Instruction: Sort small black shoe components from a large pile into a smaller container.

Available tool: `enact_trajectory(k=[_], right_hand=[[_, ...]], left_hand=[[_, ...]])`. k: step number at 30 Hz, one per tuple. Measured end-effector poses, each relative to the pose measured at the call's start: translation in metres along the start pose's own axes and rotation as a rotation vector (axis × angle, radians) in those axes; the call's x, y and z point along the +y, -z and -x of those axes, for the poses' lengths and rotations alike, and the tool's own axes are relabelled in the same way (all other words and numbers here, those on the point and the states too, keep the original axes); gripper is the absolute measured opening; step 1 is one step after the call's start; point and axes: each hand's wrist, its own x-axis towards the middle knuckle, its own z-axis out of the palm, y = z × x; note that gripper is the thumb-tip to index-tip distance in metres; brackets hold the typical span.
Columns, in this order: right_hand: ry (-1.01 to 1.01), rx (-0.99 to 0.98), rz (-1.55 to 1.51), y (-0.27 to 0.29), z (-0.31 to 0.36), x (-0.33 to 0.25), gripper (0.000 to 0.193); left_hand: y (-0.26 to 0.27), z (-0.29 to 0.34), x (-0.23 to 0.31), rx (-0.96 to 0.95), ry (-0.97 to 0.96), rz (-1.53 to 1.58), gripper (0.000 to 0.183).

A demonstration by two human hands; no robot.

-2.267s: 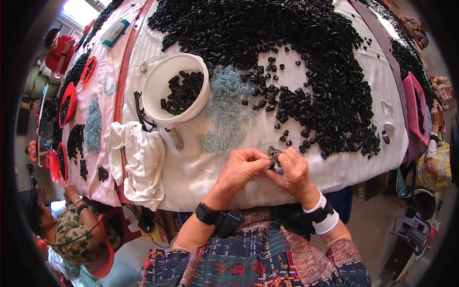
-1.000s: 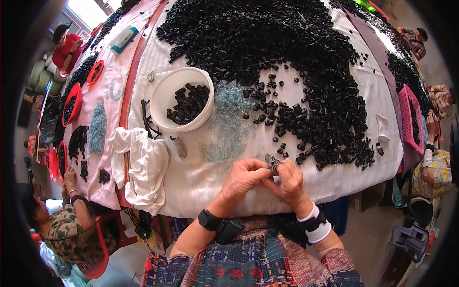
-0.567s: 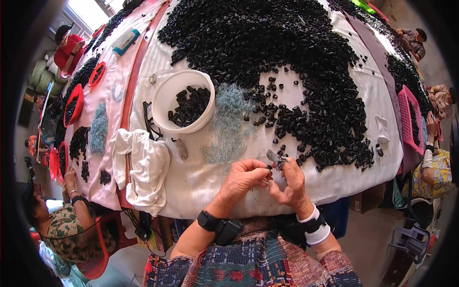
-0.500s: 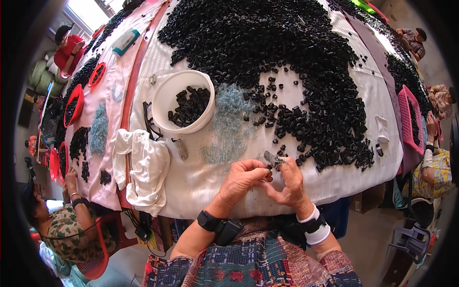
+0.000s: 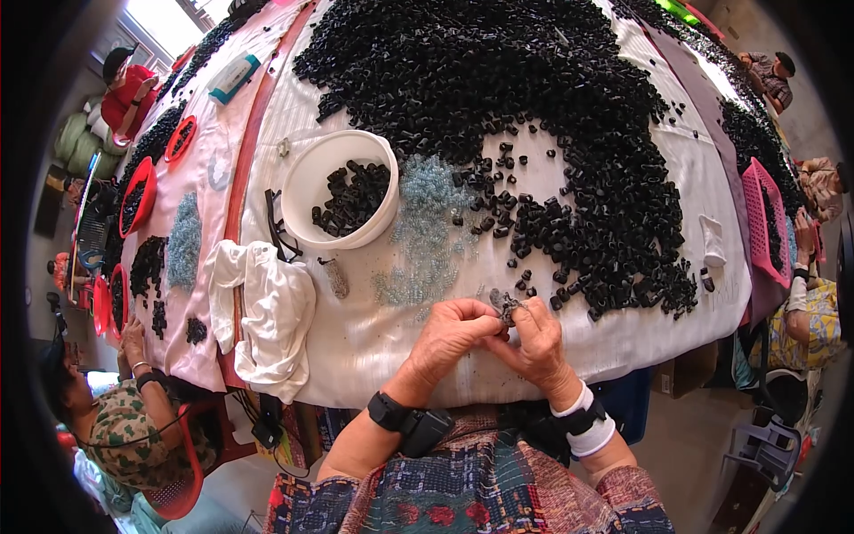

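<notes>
Above the near edge of the cloth-covered table, my hands meet at their fingertips. My left hand [image 5: 452, 340] is closed in a pinch on a small black part, mostly hidden by the fingers. My right hand [image 5: 536, 345] is closed too, its thumb against the left fingertips, and a mottled grey wad [image 5: 505, 307] sticks out from its fingers. Just beyond lie clear bluish beads [image 5: 427, 240] and a large heap of small black parts [image 5: 498, 71]. A white bowl [image 5: 299, 200] at the left holds more black parts [image 5: 356, 198].
A white cloth [image 5: 271, 311] is bunched at the left, with a grey piece [image 5: 336, 278] near it. A white packet [image 5: 711, 240] and a pink basket [image 5: 761, 209] are at the right. Other people sit on both sides; red trays [image 5: 138, 198] stand on the left table.
My fingertips have drawn closer together, covering the small black part that showed before. The grey wad has turned slightly in my right hand. The bowl and heap stay put.
</notes>
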Motion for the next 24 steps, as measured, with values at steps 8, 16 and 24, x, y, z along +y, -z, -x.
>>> enact_trajectory(k=[8,16,24], right_hand=[[-0.048,0.035,-0.043,-0.001,0.002,0.005,0.033],[-0.068,0.010,-0.065,0.001,0.005,0.007,0.032],[-0.024,-0.005,-0.046,0.003,-0.001,0.005,0.029]], left_hand=[[-0.002,0.001,0.003,0.049,0.049,0.104,0.014],[0.003,0.002,0.002,-0.045,0.043,-0.010,0.012],[0.008,-0.002,-0.002,-0.044,0.037,-0.028,0.012]])
